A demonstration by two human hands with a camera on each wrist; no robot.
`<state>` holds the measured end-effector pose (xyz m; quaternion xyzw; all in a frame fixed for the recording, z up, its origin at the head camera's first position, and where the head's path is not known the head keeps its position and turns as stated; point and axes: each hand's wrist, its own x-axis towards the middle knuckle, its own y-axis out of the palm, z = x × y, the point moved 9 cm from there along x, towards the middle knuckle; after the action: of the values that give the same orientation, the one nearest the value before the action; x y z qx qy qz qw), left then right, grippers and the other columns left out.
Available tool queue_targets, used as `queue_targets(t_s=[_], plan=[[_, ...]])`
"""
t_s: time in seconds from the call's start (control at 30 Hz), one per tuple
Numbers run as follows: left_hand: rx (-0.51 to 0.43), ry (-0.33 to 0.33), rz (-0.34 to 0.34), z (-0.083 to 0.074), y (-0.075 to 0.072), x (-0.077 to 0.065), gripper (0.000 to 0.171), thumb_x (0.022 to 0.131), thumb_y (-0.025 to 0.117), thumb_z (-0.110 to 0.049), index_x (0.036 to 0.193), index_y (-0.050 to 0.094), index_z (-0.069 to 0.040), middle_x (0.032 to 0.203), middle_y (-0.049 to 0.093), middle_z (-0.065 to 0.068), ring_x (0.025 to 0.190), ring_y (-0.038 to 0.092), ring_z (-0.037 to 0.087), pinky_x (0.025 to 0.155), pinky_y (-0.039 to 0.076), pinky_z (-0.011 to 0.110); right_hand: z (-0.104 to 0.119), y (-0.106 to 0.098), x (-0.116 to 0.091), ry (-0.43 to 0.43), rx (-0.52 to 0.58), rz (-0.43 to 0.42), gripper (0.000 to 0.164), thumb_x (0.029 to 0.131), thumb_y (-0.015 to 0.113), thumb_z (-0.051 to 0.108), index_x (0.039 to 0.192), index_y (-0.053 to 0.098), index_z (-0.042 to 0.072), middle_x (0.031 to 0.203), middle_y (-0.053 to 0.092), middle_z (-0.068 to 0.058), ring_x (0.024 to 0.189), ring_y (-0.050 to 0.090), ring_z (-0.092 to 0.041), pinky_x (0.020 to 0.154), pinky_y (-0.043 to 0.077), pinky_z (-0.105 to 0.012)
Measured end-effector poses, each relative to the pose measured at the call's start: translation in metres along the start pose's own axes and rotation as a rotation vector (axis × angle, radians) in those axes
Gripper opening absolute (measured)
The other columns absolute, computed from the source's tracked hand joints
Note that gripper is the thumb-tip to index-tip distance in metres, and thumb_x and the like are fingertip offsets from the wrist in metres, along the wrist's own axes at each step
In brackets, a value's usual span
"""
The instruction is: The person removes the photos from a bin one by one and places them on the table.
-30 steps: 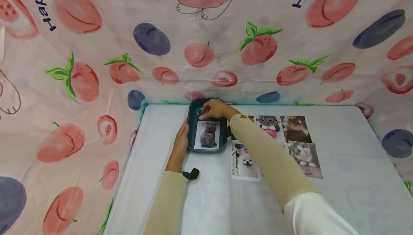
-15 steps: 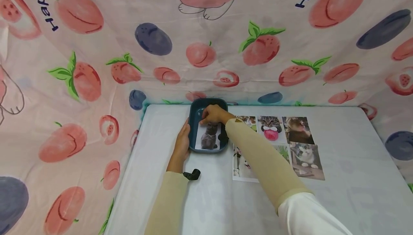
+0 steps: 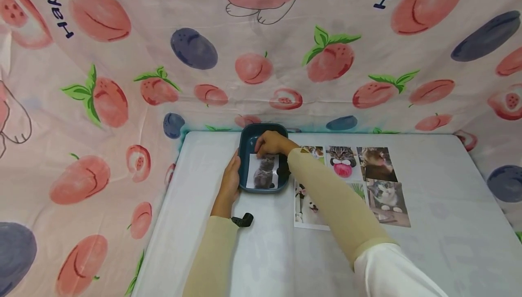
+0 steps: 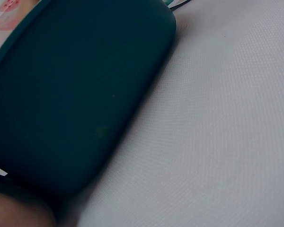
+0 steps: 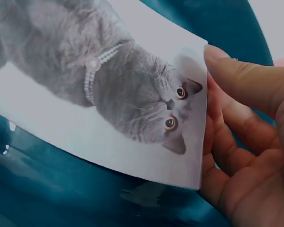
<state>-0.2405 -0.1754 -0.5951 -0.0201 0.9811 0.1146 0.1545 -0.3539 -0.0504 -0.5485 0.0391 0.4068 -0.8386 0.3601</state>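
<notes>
A blue-green tray stands near the far edge of the table. Inside it is a photo of a grey cat on a white ground. My left hand lies along the tray's outer left wall, its visible fingers fairly straight. In the left wrist view the tray's outer wall fills much of the picture, with a bit of skin at the lower left. My right hand reaches over the tray. The right wrist view shows its thumb and curled fingers pinching the photo's edge by the cat's head.
Several pet photos lie in two rows right of the tray, among them a striped cat and a grey-and-white cat. My right forearm covers part of them. A fruit-patterned cloth hangs behind the white table.
My right fingers, a little above the photo's far edge a second ago, came down onto it and now pinch it. My left hand stays against the tray. The view shifted slightly.
</notes>
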Motion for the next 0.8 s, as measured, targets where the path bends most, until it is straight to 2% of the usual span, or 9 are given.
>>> queue_targets(t_s=[0.17, 0.3, 0.47, 0.63, 0.7, 0.8], plan=[[0.015, 0.002, 0.000, -0.001, 0.000, 0.000, 0.048, 0.112, 0.031, -0.043, 0.160, 0.033, -0.037, 0.166, 0.032, -0.007, 0.153, 0.030, 0.019, 0.127, 0.023, 0.043, 0.001, 0.002, -0.005, -0.011, 0.134, 0.040, 0.019, 0.087, 0.081, 0.013, 0.105, 0.078, 0.010, 0.097, 0.078, -0.003, 0.082, 0.066, -0.012, 0.074, 0.054, -0.026], [0.031, -0.008, 0.004, 0.000, 0.000, -0.001, 0.049, 0.112, 0.030, -0.045, 0.160, 0.031, -0.038, 0.167, 0.029, -0.007, 0.154, 0.027, 0.020, 0.128, 0.021, 0.043, 0.003, 0.005, -0.009, -0.025, 0.163, 0.069, 0.024, 0.088, 0.080, 0.012, 0.111, 0.077, 0.006, 0.092, 0.075, -0.002, 0.077, 0.062, -0.011, 0.068, 0.052, -0.025], [0.027, -0.009, 0.008, 0.001, 0.001, 0.000, 0.049, 0.112, 0.030, -0.044, 0.160, 0.031, -0.038, 0.167, 0.029, -0.008, 0.154, 0.027, 0.019, 0.128, 0.022, 0.043, 0.007, 0.006, -0.015, -0.061, 0.105, 0.117, 0.031, 0.093, 0.074, 0.016, 0.122, 0.073, 0.005, 0.092, 0.072, -0.002, 0.082, 0.061, -0.013, 0.073, 0.051, -0.026], [0.026, -0.001, 0.009, 0.001, 0.001, 0.001, 0.049, 0.112, 0.030, -0.043, 0.160, 0.031, -0.037, 0.167, 0.029, -0.009, 0.154, 0.026, 0.018, 0.128, 0.020, 0.043, 0.011, 0.008, -0.022, -0.093, 0.063, 0.197, 0.036, 0.096, 0.066, 0.009, 0.132, 0.068, 0.007, 0.108, 0.071, -0.008, 0.093, 0.061, -0.018, 0.084, 0.053, -0.030], [0.032, 0.004, 0.010, 0.000, 0.001, 0.001, 0.049, 0.112, 0.030, -0.043, 0.161, 0.031, -0.037, 0.168, 0.027, -0.009, 0.155, 0.023, 0.018, 0.128, 0.018, 0.043, 0.012, 0.008, -0.024, -0.106, 0.066, 0.210, 0.036, 0.097, 0.065, 0.006, 0.133, 0.068, 0.008, 0.114, 0.072, -0.010, 0.096, 0.062, -0.017, 0.086, 0.054, -0.030], [0.048, -0.002, 0.003, 0.000, -0.001, 0.000, 0.049, 0.112, 0.030, -0.043, 0.160, 0.031, -0.038, 0.168, 0.026, -0.009, 0.157, 0.020, 0.019, 0.129, 0.016, 0.046, 0.014, 0.005, -0.027, -0.122, 0.098, 0.184, 0.031, 0.096, 0.067, 0.003, 0.126, 0.072, 0.007, 0.111, 0.074, -0.011, 0.092, 0.063, -0.015, 0.083, 0.054, -0.028]])
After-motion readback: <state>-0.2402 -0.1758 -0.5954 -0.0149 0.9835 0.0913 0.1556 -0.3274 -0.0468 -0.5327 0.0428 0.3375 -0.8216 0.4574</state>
